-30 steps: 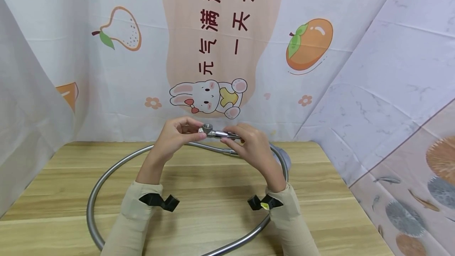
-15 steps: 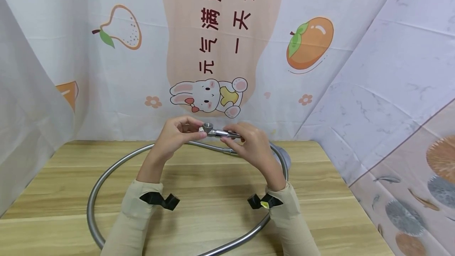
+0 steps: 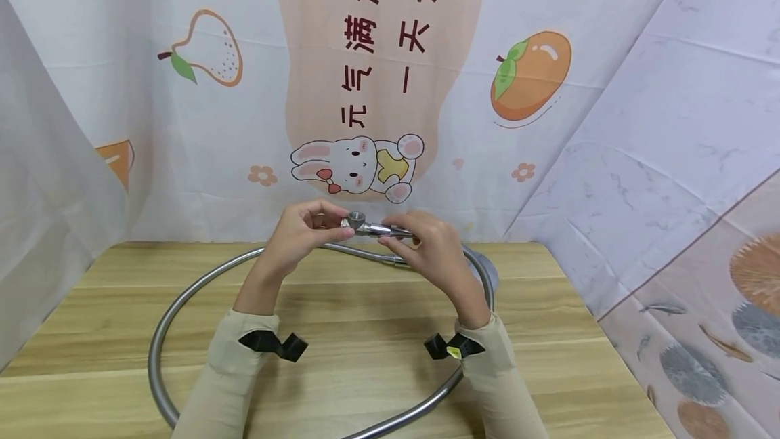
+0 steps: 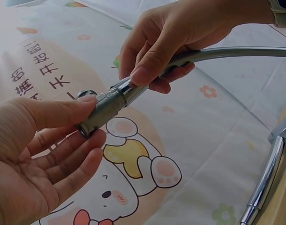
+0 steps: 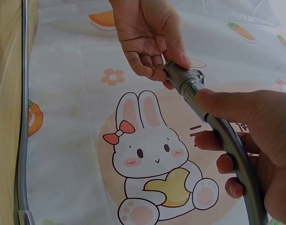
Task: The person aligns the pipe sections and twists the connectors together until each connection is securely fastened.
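My left hand (image 3: 298, 230) pinches a metal tee fitting (image 3: 356, 221) between thumb and fingers, its threaded opening facing up in the head view. My right hand (image 3: 435, 242) grips the end of a grey shower hose (image 3: 157, 351), with the thumb on its chrome connector (image 4: 127, 90). In both wrist views the connector meets the fitting end to end, in line. How far it is threaded in cannot be told. Both hands hold these parts raised above the far table edge. The hose runs back under my right palm.
The rest of the hose loops round both forearms on the wooden table (image 3: 353, 385). Its other end (image 3: 395, 260) lies behind my right hand, near a grey rounded thing (image 3: 491, 275), partly hidden. A printed cloth (image 3: 213, 154) hangs right behind the table.
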A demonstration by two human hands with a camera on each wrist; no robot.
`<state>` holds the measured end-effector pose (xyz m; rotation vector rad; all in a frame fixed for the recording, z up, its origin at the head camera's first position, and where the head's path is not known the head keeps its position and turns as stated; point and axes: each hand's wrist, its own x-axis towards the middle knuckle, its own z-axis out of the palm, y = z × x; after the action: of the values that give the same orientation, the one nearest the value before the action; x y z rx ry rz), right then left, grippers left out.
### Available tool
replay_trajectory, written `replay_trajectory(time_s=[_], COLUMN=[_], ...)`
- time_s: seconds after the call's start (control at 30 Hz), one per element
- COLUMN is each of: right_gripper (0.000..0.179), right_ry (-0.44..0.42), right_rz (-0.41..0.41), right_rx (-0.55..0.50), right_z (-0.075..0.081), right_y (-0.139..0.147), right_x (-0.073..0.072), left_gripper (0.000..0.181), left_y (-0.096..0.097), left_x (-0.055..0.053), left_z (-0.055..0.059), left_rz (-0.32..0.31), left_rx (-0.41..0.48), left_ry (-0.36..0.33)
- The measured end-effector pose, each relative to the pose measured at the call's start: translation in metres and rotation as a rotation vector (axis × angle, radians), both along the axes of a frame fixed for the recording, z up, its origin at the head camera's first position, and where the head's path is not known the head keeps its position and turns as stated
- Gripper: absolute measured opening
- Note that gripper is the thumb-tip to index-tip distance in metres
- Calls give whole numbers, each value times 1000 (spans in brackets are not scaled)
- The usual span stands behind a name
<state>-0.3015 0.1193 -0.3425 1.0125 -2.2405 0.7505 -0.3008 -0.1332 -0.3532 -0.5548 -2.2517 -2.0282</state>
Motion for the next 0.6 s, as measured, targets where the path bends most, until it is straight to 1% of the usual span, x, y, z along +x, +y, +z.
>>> replay_trajectory(time_s=[0.43, 0.6], right_gripper=[19, 17], right_ry=[-5, -22], right_rz=[11, 13], right_rx=[-7, -7], right_z=[0, 0], right_y=[0, 0], right_x=[0, 0], left_gripper=[25, 27], left_y=[-1, -1], left_x=[-1, -1], left_z=[0, 0], left_rz=[-13, -19], left_rx=[15, 34], left_ry=[9, -3])
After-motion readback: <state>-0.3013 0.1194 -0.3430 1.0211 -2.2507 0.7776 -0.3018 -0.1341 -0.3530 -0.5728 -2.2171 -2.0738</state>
